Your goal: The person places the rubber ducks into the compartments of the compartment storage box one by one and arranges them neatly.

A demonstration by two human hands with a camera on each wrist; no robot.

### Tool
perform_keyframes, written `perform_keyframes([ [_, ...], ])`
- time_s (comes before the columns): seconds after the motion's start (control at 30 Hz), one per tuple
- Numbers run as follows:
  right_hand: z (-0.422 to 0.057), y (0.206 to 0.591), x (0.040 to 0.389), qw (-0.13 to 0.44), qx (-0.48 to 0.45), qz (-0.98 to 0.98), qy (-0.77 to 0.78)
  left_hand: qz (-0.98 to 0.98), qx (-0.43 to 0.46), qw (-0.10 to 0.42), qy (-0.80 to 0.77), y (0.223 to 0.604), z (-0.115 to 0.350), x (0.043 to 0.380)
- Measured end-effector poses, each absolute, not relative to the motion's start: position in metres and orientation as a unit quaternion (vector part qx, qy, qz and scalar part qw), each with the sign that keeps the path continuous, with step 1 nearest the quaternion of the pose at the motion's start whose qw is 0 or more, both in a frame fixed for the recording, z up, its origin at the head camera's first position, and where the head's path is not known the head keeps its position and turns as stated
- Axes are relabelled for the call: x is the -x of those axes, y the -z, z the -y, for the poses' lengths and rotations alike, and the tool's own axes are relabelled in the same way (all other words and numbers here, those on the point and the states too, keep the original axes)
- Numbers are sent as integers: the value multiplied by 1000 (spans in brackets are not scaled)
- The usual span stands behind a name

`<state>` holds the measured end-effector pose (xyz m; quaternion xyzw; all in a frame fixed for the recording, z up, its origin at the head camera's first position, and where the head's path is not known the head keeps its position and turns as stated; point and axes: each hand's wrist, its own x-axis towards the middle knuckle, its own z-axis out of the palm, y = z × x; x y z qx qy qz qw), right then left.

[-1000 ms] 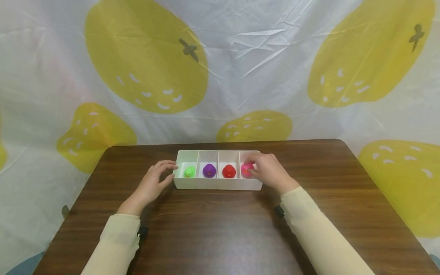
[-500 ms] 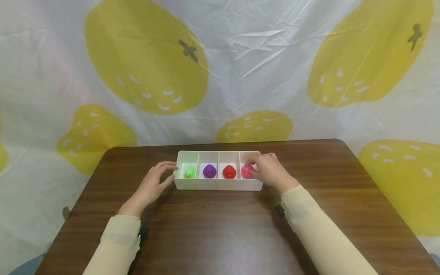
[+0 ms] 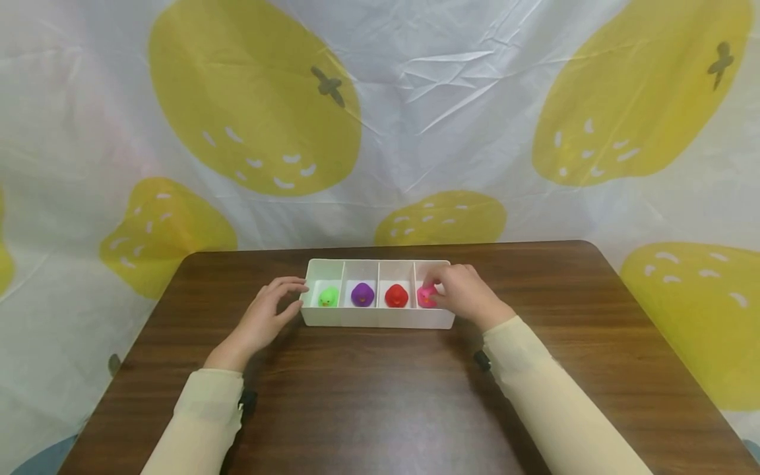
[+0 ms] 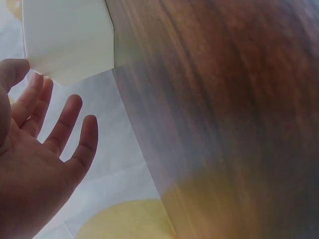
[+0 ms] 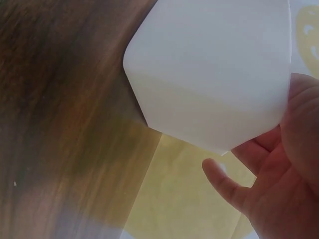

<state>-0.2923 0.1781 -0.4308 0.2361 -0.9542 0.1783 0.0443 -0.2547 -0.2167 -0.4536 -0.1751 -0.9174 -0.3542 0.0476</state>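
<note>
A white tray [image 3: 380, 318] with a row of compartments stands near the table's far edge. From left to right it holds a green toy duck [image 3: 328, 297], a purple toy duck [image 3: 362, 295], a red toy duck [image 3: 396, 296] and a pink toy duck [image 3: 425, 297]. My right hand [image 3: 469, 293] reaches over the tray's right end and pinches the pink duck inside the rightmost compartment; its fingertips are hidden behind the tray wall in the right wrist view. At the left end, my left hand [image 3: 261, 320] touches the tray with fingertips, its fingers loosely spread.
The dark wood-grain table [image 3: 380, 396] extends toward me from the tray. Close behind its far edge hangs a white cloth [image 3: 415, 132] printed with large yellow fruit.
The pink duck has turned slightly in my right hand's fingers, its beak now more to the left. My left hand, the tray and the other ducks stay in place.
</note>
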Motion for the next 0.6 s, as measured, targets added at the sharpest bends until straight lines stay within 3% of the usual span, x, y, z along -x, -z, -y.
perform_keyframes([
  [0.6, -169, 428, 257, 107, -193, 950, -221, 960, 131, 79, 235, 439, 195, 244],
])
